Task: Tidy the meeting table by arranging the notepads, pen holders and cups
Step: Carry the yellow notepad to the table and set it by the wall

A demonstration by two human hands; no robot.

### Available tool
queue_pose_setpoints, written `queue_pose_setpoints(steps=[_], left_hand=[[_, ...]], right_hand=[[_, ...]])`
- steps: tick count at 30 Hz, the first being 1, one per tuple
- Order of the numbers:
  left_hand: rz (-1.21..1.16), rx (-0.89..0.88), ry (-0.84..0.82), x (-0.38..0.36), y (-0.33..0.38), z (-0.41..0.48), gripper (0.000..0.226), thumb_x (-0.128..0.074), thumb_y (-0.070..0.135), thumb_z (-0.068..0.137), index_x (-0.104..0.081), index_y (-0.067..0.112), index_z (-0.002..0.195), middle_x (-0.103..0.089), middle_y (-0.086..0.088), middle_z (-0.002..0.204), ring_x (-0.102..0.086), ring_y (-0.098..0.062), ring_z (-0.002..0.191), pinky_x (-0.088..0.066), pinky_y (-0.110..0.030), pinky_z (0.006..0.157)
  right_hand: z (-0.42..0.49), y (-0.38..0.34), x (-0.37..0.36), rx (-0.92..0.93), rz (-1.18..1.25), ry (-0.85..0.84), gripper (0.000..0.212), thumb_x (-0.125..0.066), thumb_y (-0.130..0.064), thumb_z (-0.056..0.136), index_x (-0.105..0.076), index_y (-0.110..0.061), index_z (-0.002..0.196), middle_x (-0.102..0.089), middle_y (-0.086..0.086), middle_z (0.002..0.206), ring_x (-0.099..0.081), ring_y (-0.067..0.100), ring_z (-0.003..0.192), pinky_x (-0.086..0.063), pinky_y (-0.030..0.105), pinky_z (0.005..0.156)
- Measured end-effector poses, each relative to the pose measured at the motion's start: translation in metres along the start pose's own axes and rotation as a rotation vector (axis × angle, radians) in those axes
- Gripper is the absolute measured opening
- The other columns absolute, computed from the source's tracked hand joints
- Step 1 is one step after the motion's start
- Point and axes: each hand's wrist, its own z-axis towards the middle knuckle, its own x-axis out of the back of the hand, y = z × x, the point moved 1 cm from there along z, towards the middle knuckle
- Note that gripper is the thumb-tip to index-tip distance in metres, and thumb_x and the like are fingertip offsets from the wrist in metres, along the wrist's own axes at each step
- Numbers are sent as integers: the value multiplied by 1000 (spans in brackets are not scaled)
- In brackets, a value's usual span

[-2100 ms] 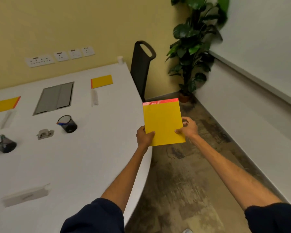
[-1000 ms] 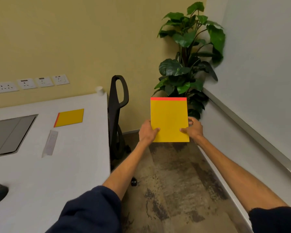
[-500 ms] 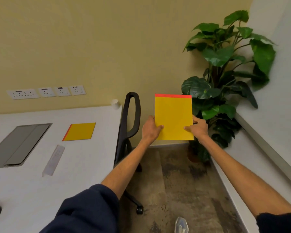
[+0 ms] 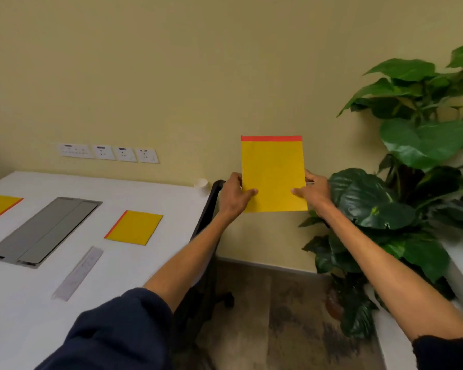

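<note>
I hold a yellow notepad with a red top strip upright in the air, right of the white table. My left hand pinches its lower left edge and my right hand pinches its lower right edge. On the table lie a second yellow notepad and, at the far left, a third notepad. A white paper cup stands at the table's far right corner. No pen holder is in view.
A black office chair stands at the table's right edge, below my left arm. A grey cable hatch and a clear ruler-like strip lie on the table. A large potted plant fills the right side; wall sockets behind.
I have walked along the table's right side with the notepad held in both hands. The view swung toward the far wall; the pen holders dropped out of sight and the third notepad came into view.
</note>
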Motion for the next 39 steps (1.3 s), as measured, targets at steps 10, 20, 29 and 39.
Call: queue_pose_setpoints(steps=[10, 20, 29, 39], left_hand=[[42, 117, 277, 35, -61, 108, 48, -75, 36, 81, -52, 13, 115, -57, 0, 112, -54, -18, 99, -49, -39, 82], [104, 293, 558, 105, -168, 204, 46, -76, 36, 80, -54, 12, 111, -56, 0, 107, -54, -20, 97, -43, -33, 75], [163, 469, 702, 158, -234, 221, 48, -74, 41, 80, -55, 11, 113, -57, -3, 109, -54, -17, 96, -44, -33, 75], [153, 735, 812, 168, -327, 229, 52, -76, 35, 81, -56, 7, 120, -60, -10, 116, -57, -25, 104, -42, -31, 76]], right_hand=[[146, -32, -103, 134, -17, -215, 61, -76, 5, 76, -61, -17, 130, -67, 0, 106, -64, 22, 97, -54, 32, 85], [263, -71, -273, 410, -162, -465, 38, -76, 2, 71, -72, -13, 106, -71, 7, 72, -60, 11, 63, -49, 25, 63], [310, -74, -413, 398, -183, -715, 49, -77, 1, 73, -66, -8, 121, -73, 10, 97, -66, 17, 76, -56, 30, 71], [349, -20, -563, 412, -370, -953, 78, -84, -21, 70, -49, -15, 140, -64, 10, 119, -65, 27, 103, -56, 41, 84]])
